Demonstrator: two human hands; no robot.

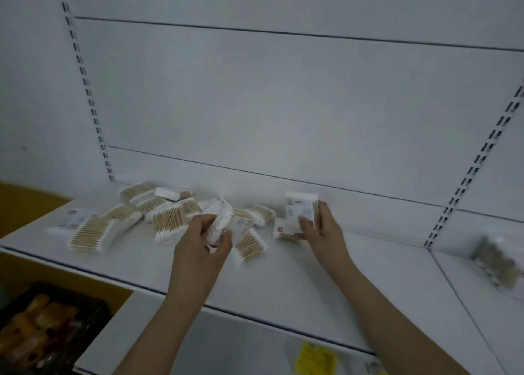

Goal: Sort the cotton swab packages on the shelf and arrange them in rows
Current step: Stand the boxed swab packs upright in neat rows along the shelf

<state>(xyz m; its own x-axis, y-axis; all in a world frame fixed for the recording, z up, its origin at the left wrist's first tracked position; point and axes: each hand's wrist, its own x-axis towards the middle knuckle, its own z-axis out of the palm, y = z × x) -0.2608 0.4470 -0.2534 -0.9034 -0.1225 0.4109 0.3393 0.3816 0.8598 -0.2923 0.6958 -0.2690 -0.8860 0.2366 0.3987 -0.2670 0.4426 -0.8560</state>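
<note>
Several cotton swab packages (167, 221) lie scattered in a loose pile on the left and middle of the white shelf (283, 278). My left hand (202, 243) grips one package (219, 221) just above the pile's right part. My right hand (320, 227) holds another package (300, 209) upright on its edge, close to the back panel. One more package (285, 228) lies flat under that hand. A further package (251, 245) lies between my two hands.
A blurred clear packet (494, 262) lies on the adjoining shelf at the right. Slotted uprights (476, 165) frame the back panel. A dark crate of orange goods (48, 326) sits below left, and a yellow tag (314, 359) hangs under the shelf's front edge.
</note>
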